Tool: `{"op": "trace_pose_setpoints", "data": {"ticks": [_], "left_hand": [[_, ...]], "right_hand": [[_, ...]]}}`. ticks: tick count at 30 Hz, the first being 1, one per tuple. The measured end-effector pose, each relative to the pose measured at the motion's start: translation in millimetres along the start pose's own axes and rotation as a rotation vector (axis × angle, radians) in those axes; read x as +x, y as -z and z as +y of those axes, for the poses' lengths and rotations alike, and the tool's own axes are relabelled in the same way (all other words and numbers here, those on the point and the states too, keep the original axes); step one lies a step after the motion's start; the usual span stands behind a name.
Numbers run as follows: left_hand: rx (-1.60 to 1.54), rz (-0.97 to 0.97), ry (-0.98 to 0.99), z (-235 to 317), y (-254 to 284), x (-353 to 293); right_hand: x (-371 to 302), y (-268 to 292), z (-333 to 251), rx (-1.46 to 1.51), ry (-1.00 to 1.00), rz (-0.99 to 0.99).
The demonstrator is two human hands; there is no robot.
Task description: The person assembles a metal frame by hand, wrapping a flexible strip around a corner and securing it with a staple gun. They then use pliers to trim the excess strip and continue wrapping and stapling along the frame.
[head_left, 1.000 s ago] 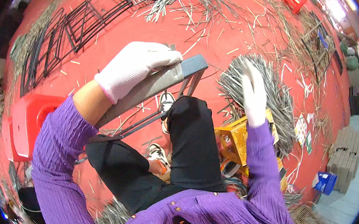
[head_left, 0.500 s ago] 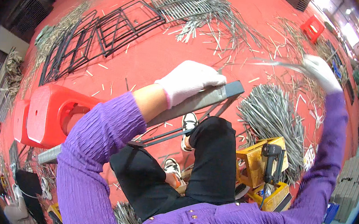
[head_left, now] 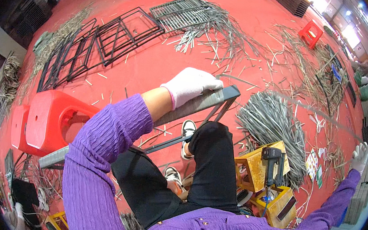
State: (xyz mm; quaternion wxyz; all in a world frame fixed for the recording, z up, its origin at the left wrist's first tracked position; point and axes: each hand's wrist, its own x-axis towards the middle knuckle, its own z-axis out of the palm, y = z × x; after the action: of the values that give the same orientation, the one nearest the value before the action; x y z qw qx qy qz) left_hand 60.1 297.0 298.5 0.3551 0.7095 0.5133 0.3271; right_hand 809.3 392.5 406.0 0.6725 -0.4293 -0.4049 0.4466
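1. Floor [head_left: 151, 67]: red, strewn with scraps, beneath the fingers of both hands.
2. Black frames [head_left: 133, 49]: bare, lying ahead and to the left of the left fingers, well apart from them.
3. Grey frame [head_left: 195, 109]: directly under the left fingers. The long axis of its wrapped bar slants from lower left, beneath the purple sleeve, to a corner just beyond the fingertips on the right.
4. Bundle [head_left: 276, 124] of grey strips: on the floor, between the two hands, to the right of the left fingers.
5. Red stool [head_left: 46, 119]: well to the left of the left fingers.
6. Yellow stool [head_left: 255, 175]: left of the right fingers, with a black tool [head_left: 272, 154] against it.
7. Left hand [head_left: 191, 87]: gloved, nearer to the frame; fingers clamped over the bar close to its corner.
8. Right hand [head_left: 359, 157]: gloved, arm extended, well apart from the frame; whether its fingers are closed on anything cannot be told.
9. Strip [head_left: 242, 81]: thin, blurred in part. It leaves the bar beside the left fingertips and runs rightward and down toward the right fingers, its line crossing the bar's long axis. Its far end is not clear.
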Motion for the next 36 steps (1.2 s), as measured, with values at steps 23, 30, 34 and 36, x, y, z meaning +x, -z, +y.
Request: {"op": "trace_pose_setpoints", "data": {"ticks": [23, 30, 34, 36], "left_hand": [[0.512, 0.095, -0.388, -13.9, 1.1, 1.1], [0.243, 0.051, -0.272, -14.5, 0.9, 0.6], [0.383, 0.034, -0.335, -16.3, 0.9, 0.2], [0.362, 0.040, -0.331, -15.6, 0.4, 1.0]], "right_hand": [[-87.8, -531.2, 215.7, -0.762, -0.224, -1.084], [-124.1, -574.9, 254.6, -0.657, -0.178, -1.267], [-145.1, -585.5, 240.6, -0.710, -0.062, -1.272], [-144.7, -586.0, 231.3, -0.674, -0.060, -1.212]]}}
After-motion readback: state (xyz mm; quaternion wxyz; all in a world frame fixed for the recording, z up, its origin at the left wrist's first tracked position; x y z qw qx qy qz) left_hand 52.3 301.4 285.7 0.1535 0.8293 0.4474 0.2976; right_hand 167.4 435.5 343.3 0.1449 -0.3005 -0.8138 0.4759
